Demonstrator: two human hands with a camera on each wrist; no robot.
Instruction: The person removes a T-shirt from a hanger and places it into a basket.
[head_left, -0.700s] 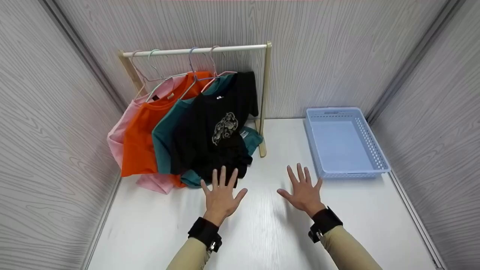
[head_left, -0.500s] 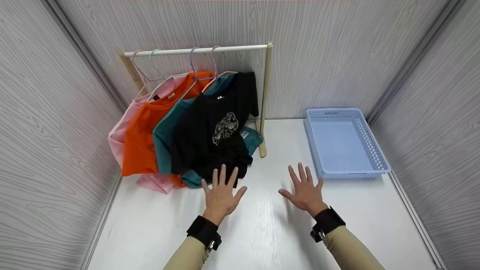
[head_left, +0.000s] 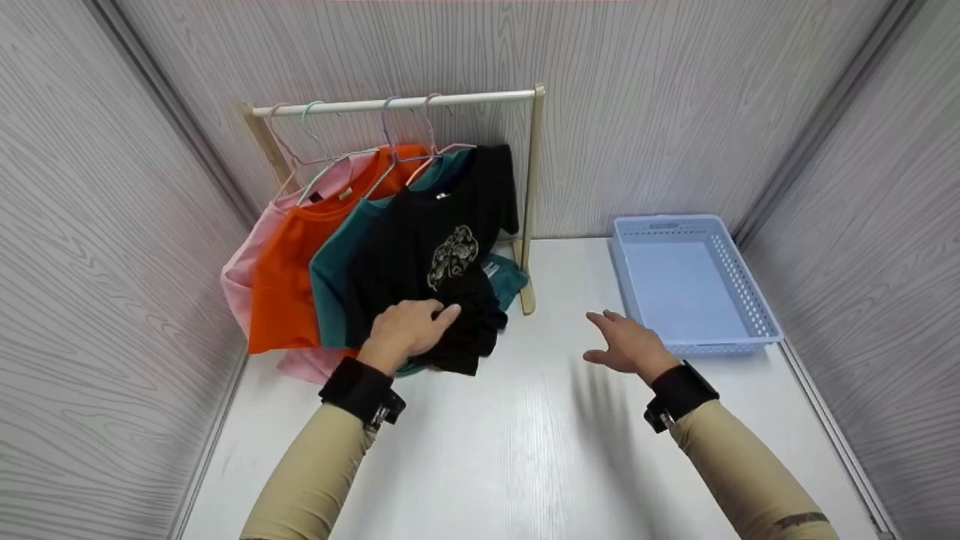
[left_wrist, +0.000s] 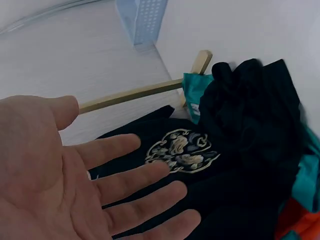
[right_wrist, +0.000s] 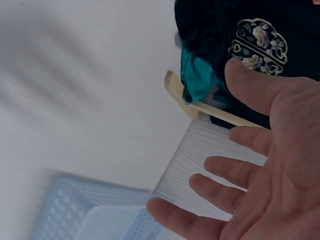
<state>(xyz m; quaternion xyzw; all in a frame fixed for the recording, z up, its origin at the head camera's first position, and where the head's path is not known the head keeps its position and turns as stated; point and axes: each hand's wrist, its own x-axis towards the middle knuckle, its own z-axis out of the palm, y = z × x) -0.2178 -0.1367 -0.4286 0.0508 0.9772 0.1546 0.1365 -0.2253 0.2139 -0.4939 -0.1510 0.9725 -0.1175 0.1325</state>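
Observation:
My left hand (head_left: pixel 409 330) hovers in front of the black T-shirt (head_left: pixel 450 225), which carries a gold-toned floral emblem. In the left wrist view its fingers (left_wrist: pixel 135 185) are spread and nearly straight, with nothing held. Over the table between the rack and the basket is my right hand (head_left: pixel 626 345), also holding nothing, its fingers (right_wrist: pixel 230 170) loosely extended. Behind the black T-shirt hang a teal shirt (head_left: pixel 330 262), an orange shirt (head_left: pixel 281 292) and a pink shirt (head_left: pixel 247 262), all on hangers. The lower hems bunch on the table, partly hidden by my left hand.
A small clothes rack (head_left: pixel 534 172) with wooden posts and a white rail (head_left: pixel 480 97) stands against the back wall. To the right sits a light blue plastic basket (head_left: pixel 675 349) with perforated sides. Patterned grey panels enclose the white table (head_left: pixel 510 450) on three sides.
My left hand has moved forward and left toward the black T-shirt. My right hand has shifted slightly right and turned more sideways. The clothes hang almost as before.

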